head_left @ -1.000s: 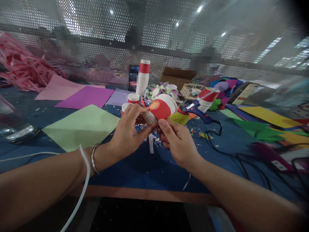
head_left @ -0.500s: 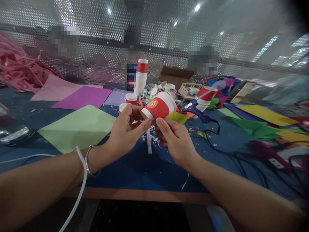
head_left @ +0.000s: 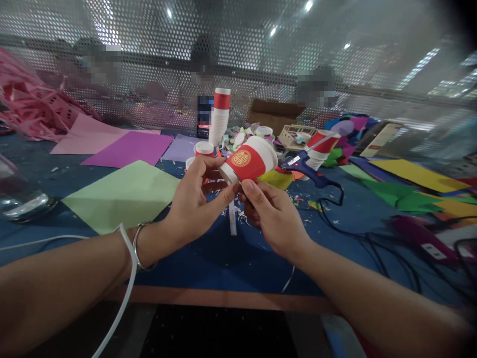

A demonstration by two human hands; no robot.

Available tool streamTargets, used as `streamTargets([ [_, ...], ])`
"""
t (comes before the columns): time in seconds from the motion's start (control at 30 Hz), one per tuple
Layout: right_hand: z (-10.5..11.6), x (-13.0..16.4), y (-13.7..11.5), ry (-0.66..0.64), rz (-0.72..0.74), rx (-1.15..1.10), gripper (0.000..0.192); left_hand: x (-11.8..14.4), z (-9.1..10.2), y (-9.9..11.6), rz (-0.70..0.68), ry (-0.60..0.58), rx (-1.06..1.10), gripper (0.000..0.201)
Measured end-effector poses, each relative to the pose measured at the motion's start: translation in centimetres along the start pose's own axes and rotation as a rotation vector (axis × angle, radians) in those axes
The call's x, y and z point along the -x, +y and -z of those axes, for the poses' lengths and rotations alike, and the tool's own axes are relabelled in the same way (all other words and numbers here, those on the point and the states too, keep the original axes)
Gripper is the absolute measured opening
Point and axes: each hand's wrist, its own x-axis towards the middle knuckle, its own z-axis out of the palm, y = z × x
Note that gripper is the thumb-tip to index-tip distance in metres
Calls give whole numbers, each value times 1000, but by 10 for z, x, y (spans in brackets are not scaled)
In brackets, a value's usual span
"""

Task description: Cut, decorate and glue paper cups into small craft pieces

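A red and white paper cup (head_left: 249, 161) with a round gold emblem lies tilted on its side above the blue table, its base toward me. My left hand (head_left: 197, 199) pinches its base from the left with thumb and fingers. From below, my right hand (head_left: 270, 214) grips the same base, thumb up against the cup. A white strip (head_left: 232, 219) hangs down between the two hands. A silver bangle circles my left wrist, and a white cable runs over that arm.
A blue glue gun (head_left: 307, 169) with a black cord lies right of the cup. A tall cup stack (head_left: 219, 117), loose cups and paper scraps sit behind. Green (head_left: 122, 194), purple and pink sheets lie left, coloured paper right. A perforated screen (head_left: 149, 59) closes the back; people sit beyond.
The cup has turned in my hands, so its gold emblem now faces me more squarely. Both hands stay on its base at about the same spot.
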Motion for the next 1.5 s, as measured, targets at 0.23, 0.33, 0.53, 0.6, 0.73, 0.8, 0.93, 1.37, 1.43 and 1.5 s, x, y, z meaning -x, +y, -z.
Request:
streamTargets([
  [0.23,-1,1,0,20,-38,-7,50,0,0,-1,41,1,4,36],
  [0.33,-1,1,1,30,-33,-12,50,0,-1,-3,75,-8,51,36],
  [0.53,-2,1,3,42,-46,-4,49,0,0,-5,127,-37,124,36],
  [0.6,-2,1,4,44,-36,10,49,0,0,-6,141,-38,129,36],
  [0.73,-2,2,5,31,-24,19,51,1,1,-6,145,-40,149,37],
  [0.8,-2,3,6,28,-7,29,50,2,1,-6,138,-44,157,37],
  [0.93,-1,3,8,41,26,70,49,3,0,-7,123,-31,136,38],
  [1.37,5,1,9,50,76,198,48,6,-3,-10,158,-22,110,38],
  [1.43,5,0,8,41,72,210,48,6,-3,-9,150,-22,104,39],
  [1.5,6,-1,7,37,71,211,47,5,-3,-9,123,-13,93,40],
])
